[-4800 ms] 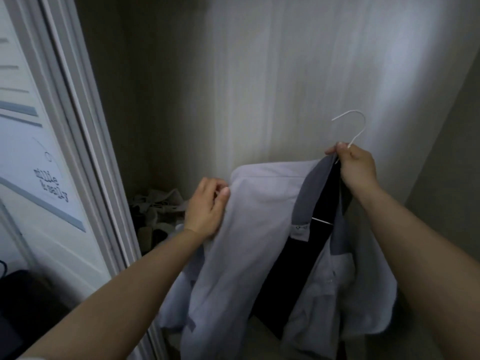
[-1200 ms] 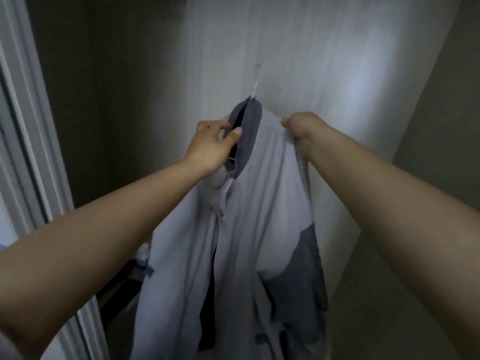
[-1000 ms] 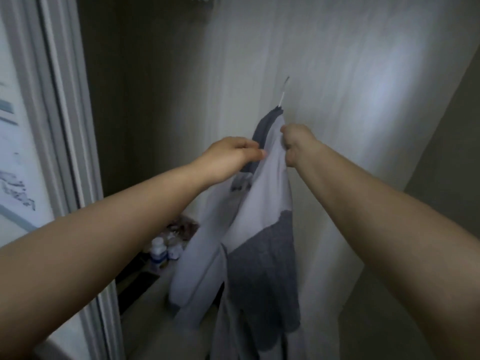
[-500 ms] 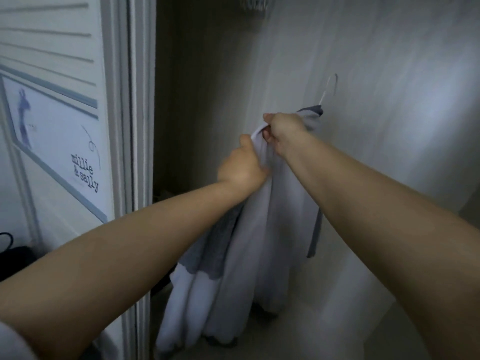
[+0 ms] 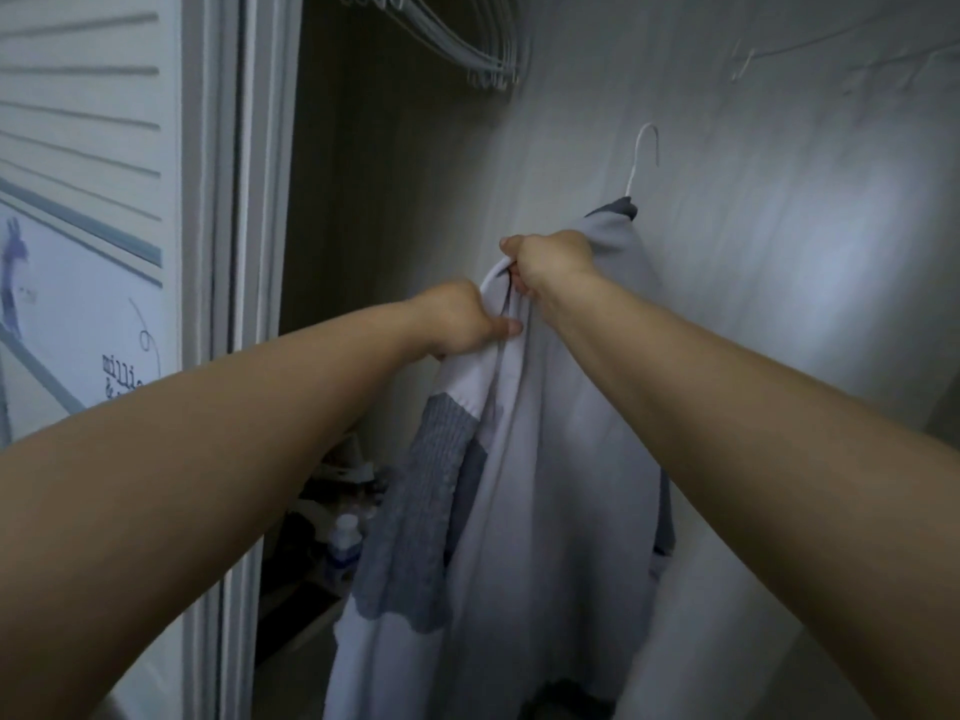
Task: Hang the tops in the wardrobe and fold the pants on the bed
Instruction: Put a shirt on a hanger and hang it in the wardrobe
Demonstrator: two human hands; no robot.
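Top (image 5: pixel 561 459) on hanger (image 5: pixel 644 153), hook free of rail. Left grip (image 5: pixel 462 324) and right grip (image 5: pixel 550 262) both clenched on fabric, not hanger; top may slide off.

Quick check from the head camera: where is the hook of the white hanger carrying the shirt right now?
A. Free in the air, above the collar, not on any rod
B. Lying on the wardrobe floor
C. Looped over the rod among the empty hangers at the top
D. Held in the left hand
A: the hanger hook stands free above the shirt, with only wall behind it, while the empty hangers hang higher, to the left.
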